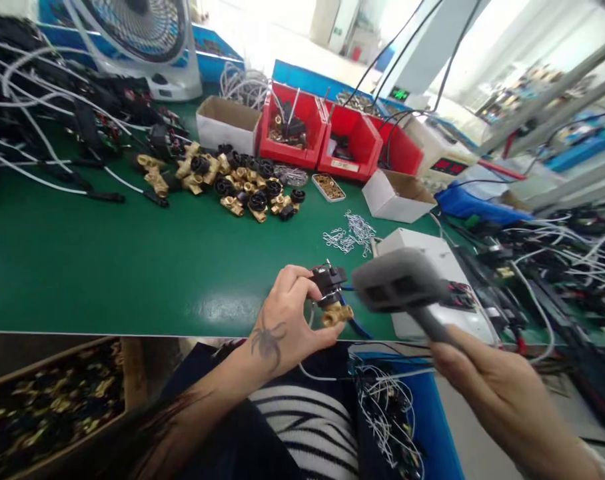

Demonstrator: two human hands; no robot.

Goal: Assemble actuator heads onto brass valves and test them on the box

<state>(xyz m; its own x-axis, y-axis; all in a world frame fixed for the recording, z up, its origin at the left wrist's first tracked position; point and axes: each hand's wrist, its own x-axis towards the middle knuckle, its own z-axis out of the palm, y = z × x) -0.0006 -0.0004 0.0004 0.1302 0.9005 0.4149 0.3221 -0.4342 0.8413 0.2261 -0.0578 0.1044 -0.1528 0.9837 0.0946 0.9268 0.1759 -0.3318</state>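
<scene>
My left hand (287, 320) pinches a small brass valve with a black cap (331, 293) near the front edge of the green table (107, 267). Its fingers are closed round the part. My right hand (487, 383) grips the handle of a grey handheld scanner-like tool (400, 283), whose head is held just right of the valve, almost touching it. The tool is blurred by motion. A blue wire runs from under the valve.
A pile of brass and black valve parts (232, 183) lies mid-table, with metal clips (350, 233), a small tray, red bins (322, 133), cardboard boxes, a fan (142, 40) and cables at left. A white box (432, 287) sits right. Wire bundles lie in my lap.
</scene>
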